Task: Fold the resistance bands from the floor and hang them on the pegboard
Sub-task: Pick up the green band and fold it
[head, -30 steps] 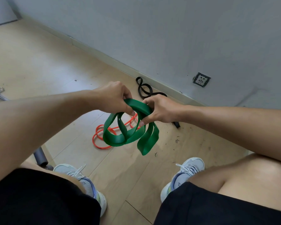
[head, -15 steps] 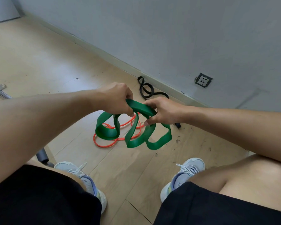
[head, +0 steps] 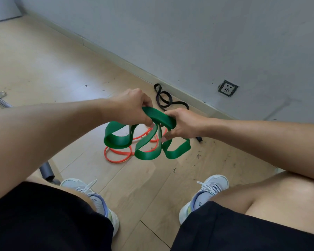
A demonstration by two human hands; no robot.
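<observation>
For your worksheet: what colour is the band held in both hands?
Green band, clearest in the head view.

You wear black shorts (head: 43, 218) that fill the near corners, with both knees bare. Your forearms are bare too (no sleeves, no watch or band at either wrist). On your feet are pale grey-white sneakers (head: 209, 190) with white laces, lilac side panels and a yellow-green touch at the sole.

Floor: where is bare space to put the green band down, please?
Bare floor lies left of the hands, up to the wall, and between the shoes. Crowded: beneath the green band lies the orange band, with the black band by the baseboard.
</observation>
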